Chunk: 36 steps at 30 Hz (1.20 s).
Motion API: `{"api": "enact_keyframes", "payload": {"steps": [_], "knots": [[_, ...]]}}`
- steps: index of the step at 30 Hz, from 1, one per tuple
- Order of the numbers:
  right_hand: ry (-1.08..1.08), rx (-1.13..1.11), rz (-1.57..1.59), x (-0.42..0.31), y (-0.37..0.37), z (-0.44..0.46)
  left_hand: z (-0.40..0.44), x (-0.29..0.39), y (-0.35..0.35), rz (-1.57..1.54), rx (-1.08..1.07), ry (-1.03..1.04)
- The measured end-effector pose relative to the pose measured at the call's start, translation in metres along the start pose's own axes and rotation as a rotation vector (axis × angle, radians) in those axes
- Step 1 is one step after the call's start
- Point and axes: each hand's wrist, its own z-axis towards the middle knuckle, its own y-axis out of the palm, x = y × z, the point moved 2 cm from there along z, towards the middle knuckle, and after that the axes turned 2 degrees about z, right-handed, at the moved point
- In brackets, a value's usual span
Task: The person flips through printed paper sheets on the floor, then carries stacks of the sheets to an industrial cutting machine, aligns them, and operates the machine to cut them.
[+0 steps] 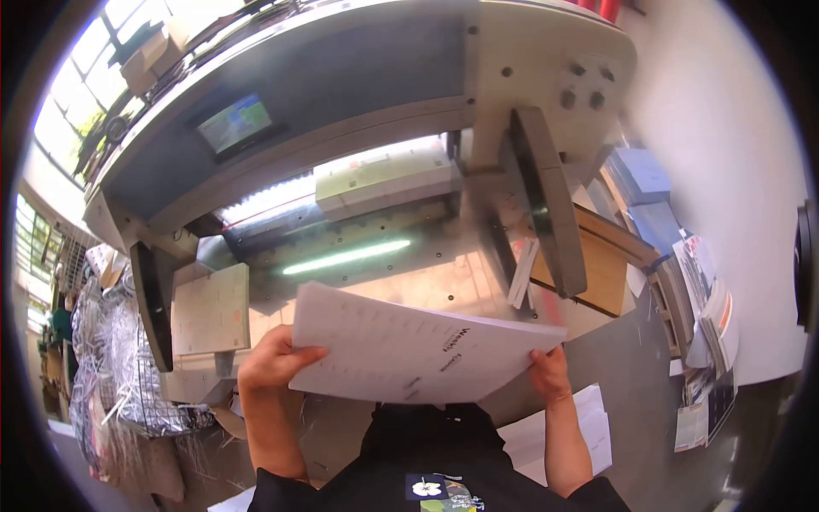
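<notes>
Paper stack (418,350) gripped at both ends.
Left hand (275,357) and right hand (550,372) part-closed, pinching it; machine (341,94) ahead.

Windows (79,75) let in daylight at the far left, a pale wall (712,171) curves down the right above stacked paper (712,320), and a grey floor (618,358) runs below the machine (341,77), a light strip (347,257) glowing along its table (409,286).
</notes>
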Motion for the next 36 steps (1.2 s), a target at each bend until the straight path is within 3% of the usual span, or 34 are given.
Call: {"api": "enact_keyframes", "payload": {"steps": [2,7,8,10,11,13,14,16,17,21,23,29,30,32,36], "knots": [[-0.067,-0.089,0.017,-0.017,0.043,0.039,-0.009,-0.050,-0.026,-0.163,0.161,0.049],[-0.258,-0.115,-0.416,-0.022,0.124,0.118,0.005,-0.162,-0.083,-0.297,0.408,0.154],[-0.306,-0.113,-0.452,-0.011,0.162,0.138,0.006,-0.176,-0.102,-0.204,0.541,0.031],[-0.276,-0.220,-0.464,0.000,0.186,0.157,0.017,-0.195,-0.125,-0.356,0.489,0.162],[-0.227,-0.191,-0.447,0.009,0.187,0.166,0.015,-0.186,-0.136,-0.304,0.420,0.013],[-0.218,-0.240,-0.561,0.020,0.221,0.175,0.033,-0.211,-0.153,-0.256,0.335,0.218],[-0.208,-0.234,-0.560,0.038,0.219,0.179,0.041,-0.219,-0.162,-0.070,0.302,0.195],[0.020,-0.173,-0.705,0.076,0.207,0.192,0.048,-0.230,-0.164,-0.272,0.316,-0.044],[0.008,-0.123,-0.685,0.079,0.219,0.188,0.058,-0.241,-0.164,-0.407,0.289,0.048],[0.025,-0.010,-0.665,0.093,0.224,0.191,0.069,-0.265,-0.164,-0.483,0.379,-0.046],[-0.062,0.108,-0.763,0.083,0.234,0.194,0.070,-0.252,-0.169,-0.383,0.473,-0.021],[-0.328,0.073,-0.773,0.045,0.267,0.205,0.056,-0.205,-0.200,-0.357,0.544,0.161],[-0.328,0.077,-0.770,0.044,0.261,0.210,0.059,-0.196,-0.206,-0.330,0.485,0.330],[-0.195,-0.109,-0.700,0.052,0.249,0.216,0.060,-0.197,-0.215,-0.345,0.392,0.228],[-0.046,0.032,-0.675,0.101,0.251,0.218,0.073,-0.247,-0.202,-0.314,0.207,0.011]]}}
